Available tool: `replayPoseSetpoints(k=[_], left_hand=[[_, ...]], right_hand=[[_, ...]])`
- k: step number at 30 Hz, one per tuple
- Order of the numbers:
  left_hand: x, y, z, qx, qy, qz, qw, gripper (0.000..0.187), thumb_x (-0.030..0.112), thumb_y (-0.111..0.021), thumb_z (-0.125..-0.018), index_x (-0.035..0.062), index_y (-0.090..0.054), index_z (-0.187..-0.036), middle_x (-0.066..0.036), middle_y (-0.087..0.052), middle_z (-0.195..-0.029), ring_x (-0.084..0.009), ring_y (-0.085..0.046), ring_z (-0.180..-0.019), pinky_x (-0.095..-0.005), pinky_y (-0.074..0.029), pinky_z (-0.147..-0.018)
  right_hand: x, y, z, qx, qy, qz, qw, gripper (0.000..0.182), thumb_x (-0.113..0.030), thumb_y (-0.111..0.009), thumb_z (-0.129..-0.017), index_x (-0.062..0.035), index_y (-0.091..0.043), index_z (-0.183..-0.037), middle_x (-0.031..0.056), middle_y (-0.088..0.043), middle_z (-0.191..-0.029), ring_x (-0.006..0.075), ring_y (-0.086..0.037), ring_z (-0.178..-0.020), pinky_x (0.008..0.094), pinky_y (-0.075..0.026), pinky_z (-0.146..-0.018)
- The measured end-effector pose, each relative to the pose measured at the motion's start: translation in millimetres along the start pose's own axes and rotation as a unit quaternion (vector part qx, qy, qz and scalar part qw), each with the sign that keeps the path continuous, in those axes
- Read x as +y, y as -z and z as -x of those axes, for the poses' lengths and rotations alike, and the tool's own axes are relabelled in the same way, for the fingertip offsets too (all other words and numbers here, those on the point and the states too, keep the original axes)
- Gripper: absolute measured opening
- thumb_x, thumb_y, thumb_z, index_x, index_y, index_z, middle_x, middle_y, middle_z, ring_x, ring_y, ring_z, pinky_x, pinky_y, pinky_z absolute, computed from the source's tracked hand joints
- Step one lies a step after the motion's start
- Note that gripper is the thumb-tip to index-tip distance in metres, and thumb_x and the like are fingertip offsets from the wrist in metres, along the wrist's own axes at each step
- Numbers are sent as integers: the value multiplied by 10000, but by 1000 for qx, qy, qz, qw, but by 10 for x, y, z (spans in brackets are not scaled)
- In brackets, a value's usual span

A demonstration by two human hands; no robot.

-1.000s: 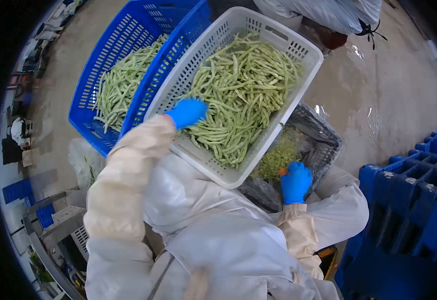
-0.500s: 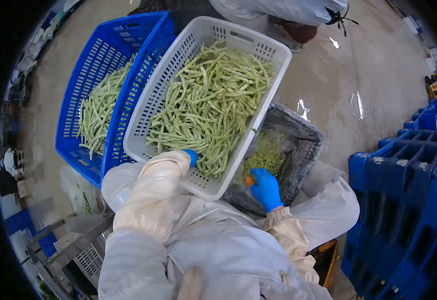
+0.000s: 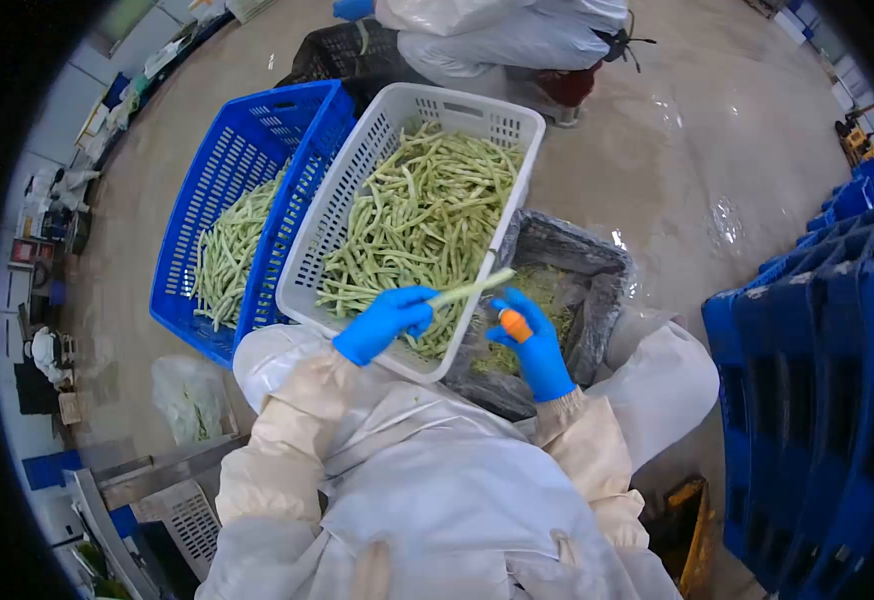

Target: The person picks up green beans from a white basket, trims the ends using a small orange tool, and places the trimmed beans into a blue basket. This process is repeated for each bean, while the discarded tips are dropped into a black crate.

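Observation:
My left hand, in a blue glove, grips the lower end of a pale green bean over the near part of the white crate. The bean points up and to the right. My right hand, also gloved in blue, is closed round an orange-handled tool close to the bean's far end; any blade is too small to tell. Many green beans fill the white crate. Below my right hand, a container lined with dark plastic holds small green scraps.
A blue crate with more beans stands left of the white one. Another person sits beyond, beside a dark crate. Blue pallets are stacked at right. A clear plastic bag lies on the floor at left.
My left hand has come up out of the white crate with a bean in it. My right hand has risen slightly from the lined container, showing the orange handle. The view has shifted.

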State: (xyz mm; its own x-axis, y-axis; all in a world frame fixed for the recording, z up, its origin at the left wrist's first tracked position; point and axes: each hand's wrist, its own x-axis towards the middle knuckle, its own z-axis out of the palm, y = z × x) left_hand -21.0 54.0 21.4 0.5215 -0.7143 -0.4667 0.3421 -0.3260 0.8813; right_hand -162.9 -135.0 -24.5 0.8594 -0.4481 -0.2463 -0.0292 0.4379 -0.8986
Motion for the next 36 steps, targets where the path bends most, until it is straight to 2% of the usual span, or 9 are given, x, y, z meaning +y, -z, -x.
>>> replayPoseSetpoints(k=[3, 8, 11, 13, 17, 19, 22, 28, 36], left_hand=[[-89, -472, 30, -37, 11, 30, 999, 218, 173, -529, -860, 11, -581, -998, 6, -536, -701, -68, -485, -609, -209, -390, -544], [-548, -1166, -267, -3, 0, 210, 978, 218, 199, -537, -861, 19, -598, -969, -21, -561, -710, -97, -526, -634, -230, -423, -561], [-1172, -1271, -402, -106, 42, -25, 993, 174, 192, -539, -844, 41, -602, -903, -83, -598, -740, -168, -576, -650, -283, -460, -569], [-1366, -1275, -243, -26, -227, -630, 743, 136, 191, -566, -809, 59, -577, -836, -152, -611, -808, -259, -604, -696, -362, -470, -569], [-677, -1291, -213, -93, -50, -636, 765, 188, 213, -584, -788, 70, -578, -910, -175, -606, -895, -315, -603, -768, -425, -468, -607], [-304, -1373, -94, 145, -206, -531, 809, 311, 164, -616, -782, 87, -591, -1083, -136, -627, -893, -309, -613, -773, -426, -485, -697], [-82, -1443, -181, 204, -407, -375, 808, 364, 127, -610, -794, 101, -566, -1154, -122, -629, -889, -256, -619, -759, -366, -494, -675], [-133, -1142, -115, 140, -231, -276, 922, 294, 126, -589, -812, 109, -571, -1104, -140, -628, -881, -306, -605, -743, -353, -479, -622], [-178, -887, -64, 183, -257, -324, 892, 249, 151, -567, -831, 115, -582, -1077, -137, -624, -851, -308, -604, -715, -361, -472, -599]], right_hand=[[-284, 77, 98, -19, -114, -198, 973, 253, -159, -559, -873, -33, -535, -1091, 91, -602, -954, 177, -593, -787, 290, -504, -682], [-526, 568, 112, 20, 64, -226, 972, 195, -165, -555, -874, -31, -549, -1016, 85, -601, -900, 139, -568, -736, 258, -469, -608], [-721, 646, 174, 79, 140, -217, 963, 171, -152, -563, -869, -20, -555, -978, 84, -602, -872, 132, -556, -694, 252, -452, -569], [-750, 659, 186, 145, 161, -112, 970, 158, -139, -566, -867, -19, -556, -969, 80, -598, -867, 125, -552, -684, 250, -447, -555], [-540, 612, 196, 105, 111, 41, 987, 181, -138, -593, -850, -4, -568, -970, 73, -606, -847, 119, -566, -697, 236, -459, -593], [-454, 533, 170, 62, 105, 22, 992, 179, -126, -592, -849, -4, -571, -978, 76, -608, -862, 128, -582, -733, 233, -467, -599], [-426, 414, 218, -9, 59, 5, 998, 192, -115, -595, -844, 0, -569, -996, 70, -608, -885, 142, -586, -803, 256, -477, -659], [-618, 461, 219, -57, 93, -35, 993, 271, -63, -534, -868, 15, -540, -1127, 88, -609, -979, 138, -571, -901, 268, -454, -772], [-376, 441, 141, -118, 84, 123, 982, 257, -75, -513, -887, 22, -539, -1123, 105, -619, -994, 167, -590, -911, 279, -463, -806]])
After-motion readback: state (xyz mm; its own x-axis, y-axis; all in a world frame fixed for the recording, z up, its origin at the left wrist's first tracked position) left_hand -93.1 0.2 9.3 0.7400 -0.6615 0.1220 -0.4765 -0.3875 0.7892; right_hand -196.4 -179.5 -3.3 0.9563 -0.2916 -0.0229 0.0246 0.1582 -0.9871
